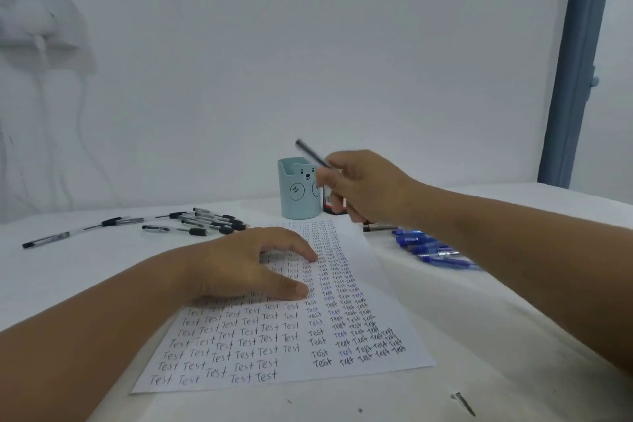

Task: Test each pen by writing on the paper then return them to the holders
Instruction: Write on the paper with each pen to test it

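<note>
Two bare hands work over a white table (68, 271) set against a pale wall. The left hand (246, 264) lies palm down on the sheet of paper (387, 329), fingers loosely spread and holding nothing, thumb and fingertips resting on the written rows. The paper, near the table's front edge, is filled with columns of the word "Test" in black and blue ink; its far right edge lifts slightly off the table. The right hand (363, 185) is raised above the far end of the paper, fingers curled round a dark pen (311, 153) that is blurred and tilts up and to the left, just beside the rim of the pale blue bear-faced holder (296, 195). That holder stands upright past the far end of the paper; a second, dark container (329, 204) with a red-and-white label stands touching or just beside it, mostly hidden by the right hand, so its contents cannot be told. A scatter of black pens (212, 221) lies on the table left of the holder, one black pen (46, 239) well apart further left. A row of blue pens (431, 248) lies right of the paper, partly under the right forearm, with one brownish pen (378, 228) just beyond them
</note>
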{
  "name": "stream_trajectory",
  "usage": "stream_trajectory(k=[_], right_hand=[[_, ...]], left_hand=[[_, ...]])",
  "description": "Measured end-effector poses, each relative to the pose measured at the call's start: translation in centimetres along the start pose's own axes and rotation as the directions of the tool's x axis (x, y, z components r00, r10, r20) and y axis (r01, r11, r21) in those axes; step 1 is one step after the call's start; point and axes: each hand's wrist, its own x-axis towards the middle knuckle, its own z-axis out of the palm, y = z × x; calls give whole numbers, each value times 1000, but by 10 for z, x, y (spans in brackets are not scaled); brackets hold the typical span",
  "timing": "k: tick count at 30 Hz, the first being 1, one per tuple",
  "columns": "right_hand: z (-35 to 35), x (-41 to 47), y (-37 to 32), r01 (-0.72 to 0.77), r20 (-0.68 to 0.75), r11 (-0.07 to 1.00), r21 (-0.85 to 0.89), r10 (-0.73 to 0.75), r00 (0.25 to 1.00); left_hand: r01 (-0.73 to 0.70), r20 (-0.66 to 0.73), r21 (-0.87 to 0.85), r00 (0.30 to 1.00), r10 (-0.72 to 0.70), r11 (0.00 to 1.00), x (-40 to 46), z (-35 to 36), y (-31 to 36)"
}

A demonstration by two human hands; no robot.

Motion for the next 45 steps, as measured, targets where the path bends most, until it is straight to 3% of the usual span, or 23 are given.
stream_trajectory(k=[3, 10, 18, 23, 28, 32, 36, 41, 45], right_hand=[[18, 3, 19, 85, -60, 974, -209, -100, 993], [31, -16, 39, 173, 27, 954, -246, -171, 985], [22, -6, 40, 220, -94, 943, -250, -250, 964], [-17, 7, 69, 15, -191, 911, -412, -102, 976], [-58, 9, 105, -240, -343, 860, -450, 82, 936], [-58, 9, 117, -363, -268, 793, -488, 259, 928], [-57, 11, 116, -397, -203, 802, -446, 341, 918], [-55, 14, 119, -351, -167, 759, -548, 311, 936], [-53, 15, 119, -320, -152, 789, -525, 283, 947]], left_hand=[[2, 5, -5, 1000, -2, 1000, 0, 1, 0], [-18, 7, 12, 1000, 18, 1000, 3, 1, -1], [-14, -61, -10, 998, 13, 1000, 0, 2, 2], [-40, -227, -61, 973, 25, 997, 2, 3, -1], [-1, -384, -92, 923, -34, 996, 2, 1, 3], [39, -381, -86, 922, -69, 996, 1, 0, 3], [58, -383, -74, 920, -82, 996, 0, 1, 5], [44, -418, -73, 905, -71, 996, 1, -2, 0], [74, -506, -35, 859, -82, 997, 5, -11, -18]])
